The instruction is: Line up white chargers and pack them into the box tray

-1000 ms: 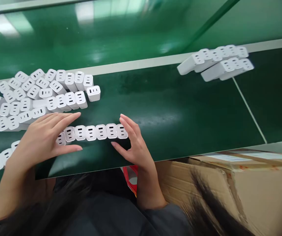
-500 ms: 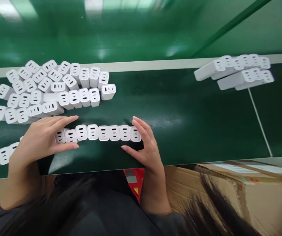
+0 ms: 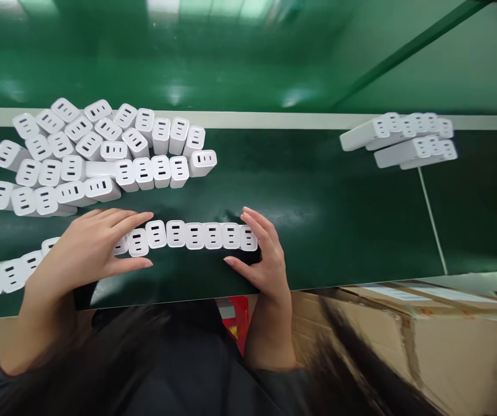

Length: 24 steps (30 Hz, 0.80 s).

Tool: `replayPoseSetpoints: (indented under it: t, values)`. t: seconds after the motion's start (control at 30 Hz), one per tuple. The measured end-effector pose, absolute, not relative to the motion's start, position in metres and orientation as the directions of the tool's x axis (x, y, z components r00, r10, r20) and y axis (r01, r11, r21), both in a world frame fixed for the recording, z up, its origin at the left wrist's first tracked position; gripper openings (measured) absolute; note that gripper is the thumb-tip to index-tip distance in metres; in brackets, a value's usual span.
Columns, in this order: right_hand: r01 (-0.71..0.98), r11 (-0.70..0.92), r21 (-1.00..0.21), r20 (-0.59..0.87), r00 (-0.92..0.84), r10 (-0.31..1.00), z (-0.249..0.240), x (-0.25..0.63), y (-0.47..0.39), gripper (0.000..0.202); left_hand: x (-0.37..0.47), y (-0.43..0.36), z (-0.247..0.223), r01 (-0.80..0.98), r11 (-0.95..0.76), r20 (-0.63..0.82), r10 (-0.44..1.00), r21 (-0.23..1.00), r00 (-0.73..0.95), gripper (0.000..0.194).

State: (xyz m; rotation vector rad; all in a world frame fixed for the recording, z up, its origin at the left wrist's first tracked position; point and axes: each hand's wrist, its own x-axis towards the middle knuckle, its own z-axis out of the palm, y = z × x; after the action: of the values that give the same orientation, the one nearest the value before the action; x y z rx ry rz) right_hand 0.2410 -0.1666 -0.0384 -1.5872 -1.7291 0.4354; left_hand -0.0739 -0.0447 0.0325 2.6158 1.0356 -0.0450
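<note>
White charger blocks (image 3: 194, 236), each with three dark port slots, stand side by side in a row near the table's front edge. Around the row's left end curves my left hand (image 3: 86, 248), fingers stretched along the far side and thumb along the near side; it partly hides the leftmost charger. My right hand (image 3: 263, 254) spans the right end, index finger and thumb apart, with the last charger (image 3: 249, 238) against or close to its inner side. Neither hand is closed round a block. A second row of chargers (image 3: 13, 274) runs out from behind my left wrist.
A tight cluster of standing chargers (image 3: 90, 144) fills the back left, with one lying flat among them. At the far right a smaller group (image 3: 404, 141) leans by the pale strip (image 3: 274, 120). Cardboard boxes (image 3: 460, 341) stand below the table's front edge at right.
The whole view has shifted a little. My left hand has moved slightly right and covers more of the leftmost charger. My right hand keeps its place at the row's right end.
</note>
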Motion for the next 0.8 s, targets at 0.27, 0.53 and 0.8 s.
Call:
replayPoseSetpoints:
  t: [0.27, 0.53, 0.8]
  values:
    - [0.859, 0.338, -0.383, 0.393, -0.18, 0.902, -0.002, 0.224, -0.151, 0.068, -0.073, -0.042, 0.03, 0.648, -0.692, -0.113, 0.651, 0.317, 0.751, 0.07]
    - [0.783, 0.497, -0.374, 0.116, -0.492, 0.863, 0.023, 0.208, -0.106, 0.041, -0.073, -0.042, 0.031, 0.655, -0.688, -0.117, 0.656, 0.312, 0.745, 0.07]
    - [0.839, 0.286, -0.464, 0.338, -0.13, 0.932, 0.029, 0.255, -0.087, 0.046, -0.073, -0.042, 0.031, 0.662, -0.69, -0.149, 0.651, 0.294, 0.745, 0.069]
